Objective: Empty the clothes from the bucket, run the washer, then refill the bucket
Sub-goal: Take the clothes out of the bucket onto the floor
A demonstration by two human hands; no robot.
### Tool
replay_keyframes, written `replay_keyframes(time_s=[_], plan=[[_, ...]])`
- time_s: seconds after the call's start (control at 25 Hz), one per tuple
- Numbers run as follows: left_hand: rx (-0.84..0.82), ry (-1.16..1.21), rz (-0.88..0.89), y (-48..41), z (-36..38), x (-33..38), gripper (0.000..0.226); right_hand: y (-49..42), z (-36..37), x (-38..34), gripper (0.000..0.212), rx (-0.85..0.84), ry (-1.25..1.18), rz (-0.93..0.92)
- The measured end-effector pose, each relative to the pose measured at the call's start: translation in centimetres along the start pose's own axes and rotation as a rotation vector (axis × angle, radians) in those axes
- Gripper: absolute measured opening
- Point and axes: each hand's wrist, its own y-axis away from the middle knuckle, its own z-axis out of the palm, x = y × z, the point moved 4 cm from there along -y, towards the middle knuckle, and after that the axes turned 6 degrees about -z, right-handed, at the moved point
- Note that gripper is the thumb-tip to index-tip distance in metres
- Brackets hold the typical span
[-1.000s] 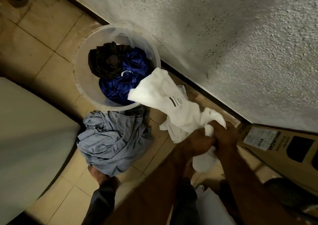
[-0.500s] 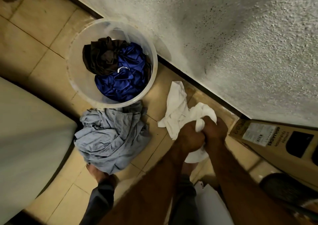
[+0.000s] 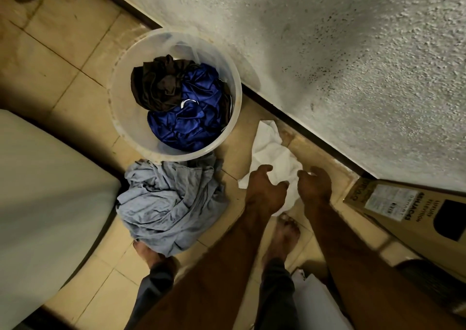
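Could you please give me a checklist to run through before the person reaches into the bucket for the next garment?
1. Left hand free: ok, fingers loosely spread, holding nothing.
2. Right hand free: ok, fingers relaxed, holding nothing.
3. White cloth out of the bucket: ok, it lies on the floor by the wall.
4. Bucket emptied: not ok, a brown garment and a blue garment lie inside.
5. Grey cloth clear of the feet: not ok, its edge lies against one foot.
6. Washer open for loading: cannot tell, only a pale surface shows at the left.
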Motion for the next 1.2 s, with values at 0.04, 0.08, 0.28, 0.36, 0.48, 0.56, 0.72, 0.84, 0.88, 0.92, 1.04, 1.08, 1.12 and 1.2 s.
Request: replay_keyframes(time_s=[0.04, 0.08, 0.28, 0.36, 0.48, 0.56, 0.72, 0.84, 0.88, 0.92, 1.04, 1.08, 1.12, 1.2], plan=[[-0.001, 0.034, -0.007, -0.3, -0.3, -0.1, 0.057, 0.2, 0.6, -0.4, 0.038, -0.013, 0.050, -0.039], [0.005, 0.063, -0.015, -0.6, -0.6, 0.0, 0.053, 0.5, 1.3, -1.0, 0.037, -0.036, 0.087, -0.073], [0.109, 0.077, 0.063, -1.8, -4.4, 1.8, 0.036, 2.6, 5.5, -6.2, 0.022, -0.073, -0.026, -0.224], [0.155, 0.109, 0.086, -2.6, -7.4, 2.2, 0.033, 3.9, 7.4, -9.2, 0.019, -0.086, -0.074, -0.293], [0.227, 0.159, 0.163, -3.8, -12.3, 2.6, 0.027, 6.1, 10.4, -13.2, 0.013, -0.096, -0.067, -0.422], [0.276, 0.146, 0.207, -4.6, -15.7, 2.7, 0.025, 7.3, 12.7, -15.0, 0.011, -0.136, -0.053, -0.477], [0.313, 0.220, 0.180, -6.7, -21.6, 1.9, 0.026, 8.7, 17.3, -17.3, 0.011, -0.248, 0.053, -0.557], [0.374, 0.191, 0.168, -9.1, -25.6, 1.5, 0.029, 8.8, 21.8, -18.8, 0.019, -0.377, 0.105, -0.583], [0.405, 0.186, 0.185, -10.2, -27.0, 1.8, 0.030, 8.7, 23.6, -19.5, 0.021, -0.422, 0.131, -0.606], [0.428, 0.184, 0.188, -11.3, -28.1, 2.0, 0.033, 8.7, 25.1, -20.1, 0.021, -0.462, 0.162, -0.635], [0.421, 0.154, 0.109, -15.9, -30.3, 2.2, 0.045, 8.5, 28.9, -21.1, 0.020, -0.534, 0.207, -0.679], [0.411, 0.125, 0.083, -17.5, -30.5, 2.2, 0.047, 8.1, 29.4, -21.1, 0.018, -0.522, 0.215, -0.682], [0.404, 0.072, 0.058, -19.1, -30.6, 2.2, 0.049, 7.3, 29.7, -20.8, 0.016, -0.511, 0.213, -0.680], [0.401, -0.023, 0.055, -21.0, -30.6, 2.4, 0.053, 6.3, 29.3, -19.2, 0.012, -0.512, 0.194, -0.643]])
